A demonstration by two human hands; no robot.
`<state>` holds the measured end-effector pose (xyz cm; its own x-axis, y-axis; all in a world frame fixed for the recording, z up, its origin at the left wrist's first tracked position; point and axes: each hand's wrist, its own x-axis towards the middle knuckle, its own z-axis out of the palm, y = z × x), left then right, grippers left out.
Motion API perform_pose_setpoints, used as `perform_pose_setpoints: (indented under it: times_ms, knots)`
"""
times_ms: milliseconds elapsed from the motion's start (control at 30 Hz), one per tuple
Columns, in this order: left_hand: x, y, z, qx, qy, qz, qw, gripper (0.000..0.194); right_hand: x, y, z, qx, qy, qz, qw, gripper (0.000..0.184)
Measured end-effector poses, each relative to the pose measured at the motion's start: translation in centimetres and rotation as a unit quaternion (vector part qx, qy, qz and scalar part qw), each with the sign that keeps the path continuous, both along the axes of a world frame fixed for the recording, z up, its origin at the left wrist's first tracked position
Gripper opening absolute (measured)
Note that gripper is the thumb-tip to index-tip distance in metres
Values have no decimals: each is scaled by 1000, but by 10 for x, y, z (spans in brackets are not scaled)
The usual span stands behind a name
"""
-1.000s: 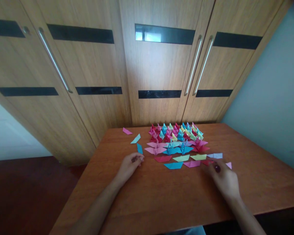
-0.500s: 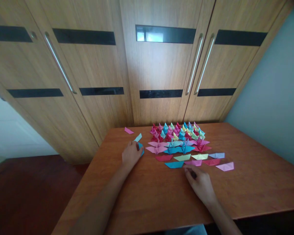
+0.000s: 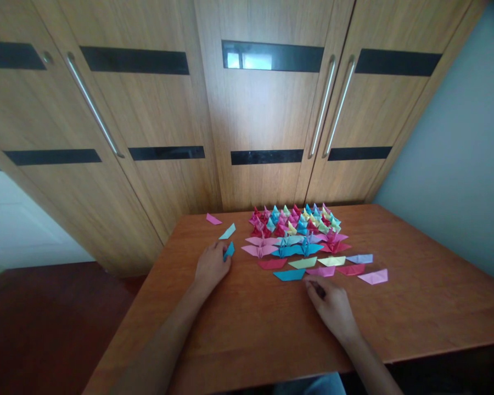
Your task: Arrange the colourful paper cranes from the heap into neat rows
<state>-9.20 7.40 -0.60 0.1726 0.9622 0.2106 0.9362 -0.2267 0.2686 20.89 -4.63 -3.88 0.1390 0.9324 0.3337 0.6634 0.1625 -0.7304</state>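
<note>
My left hand (image 3: 212, 265) pinches a folded blue paper piece (image 3: 229, 250) at the left side of the table. Just beyond it lie a pale aqua folded paper (image 3: 228, 231) and a pink folded paper (image 3: 213, 219). My right hand (image 3: 329, 299) rests on the table with curled fingers, its fingertips beside a blue folded paper strip (image 3: 289, 275) and a magenta one (image 3: 321, 271). Whether anything is between those fingers cannot be made out. Behind the flat strips stand rows of colourful origami cranes (image 3: 290, 222), with blue cranes (image 3: 298, 249) in the front row.
More flat folded papers lie to the right, among them a red one (image 3: 351, 269), a lilac one (image 3: 360, 258) and a pink one (image 3: 374, 276). A wooden wardrobe (image 3: 263, 109) stands against the table's far edge. The brown table (image 3: 247, 340) ends close to my body.
My left hand has drawn slightly back and left with the blue paper, baring more of the pale aqua piece. The view has shifted a little; my right hand stays by the strips.
</note>
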Motion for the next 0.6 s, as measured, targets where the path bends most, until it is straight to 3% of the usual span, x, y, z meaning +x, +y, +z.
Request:
perform_pose_setpoints:
  times_ms: [200,333,467,600]
  knots:
    - [-23,-9,0,-32,-65,15,997,19,0,0,0,-6,2,5,1000,24]
    - [-25,-15,0,-25,-214,-16,976,19,0,1,-1,-11,10,3,1000,25]
    - [-2,-30,7,-51,-333,-94,937,17,-7,0,5,-13,49,4,999,29]
    - [35,-52,14,-131,-402,-169,890,13,-28,-5,12,-36,111,37,992,30]
